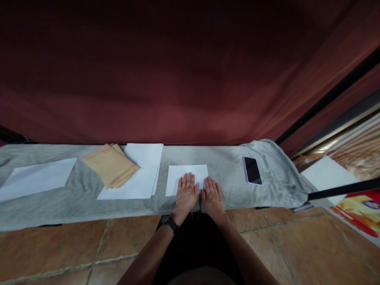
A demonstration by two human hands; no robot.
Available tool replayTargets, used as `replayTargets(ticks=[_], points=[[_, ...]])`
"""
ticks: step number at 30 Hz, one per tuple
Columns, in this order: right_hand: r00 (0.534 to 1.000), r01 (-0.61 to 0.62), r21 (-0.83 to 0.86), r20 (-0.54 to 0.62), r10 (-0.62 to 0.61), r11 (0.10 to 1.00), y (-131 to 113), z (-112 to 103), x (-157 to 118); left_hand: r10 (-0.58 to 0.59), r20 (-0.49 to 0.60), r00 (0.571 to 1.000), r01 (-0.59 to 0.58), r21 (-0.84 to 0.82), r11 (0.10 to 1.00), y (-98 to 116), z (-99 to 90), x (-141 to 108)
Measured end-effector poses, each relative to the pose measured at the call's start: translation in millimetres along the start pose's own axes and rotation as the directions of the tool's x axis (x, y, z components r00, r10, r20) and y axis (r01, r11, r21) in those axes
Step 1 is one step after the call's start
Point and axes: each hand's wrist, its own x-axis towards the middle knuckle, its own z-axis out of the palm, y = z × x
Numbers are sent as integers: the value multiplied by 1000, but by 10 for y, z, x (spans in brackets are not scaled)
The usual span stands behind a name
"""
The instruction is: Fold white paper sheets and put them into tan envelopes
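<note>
A white sheet of paper (175, 178), possibly folded, lies on the grey cloth (225, 158) in front of me. My left hand (187, 192) rests flat on its right half, palm down with the fingers stretched out. At the paper's right edge, my right hand (213, 196) also lies flat, its fingers extended and partly over the cloth. Neither hand grips anything. The part of the paper under my hands is hidden.
Left of the paper lie larger white sheets (145, 182) with several brown envelopes (109, 166) on top. Farther left is another white sheet (41, 178). A phone (252, 171) lies to the right. A dark red curtain (166, 87) hangs behind; black bars (344, 190) stand right.
</note>
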Motion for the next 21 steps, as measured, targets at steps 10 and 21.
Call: replayTargets(ticks=[10,21], points=[[992,21,323,109,-59,946,-381,283,666,82,43,996,-83,38,996,-298,34,201],[993,-8,26,115,5,1000,-288,437,887,-123,-76,990,125,27,992,-703,-30,300]])
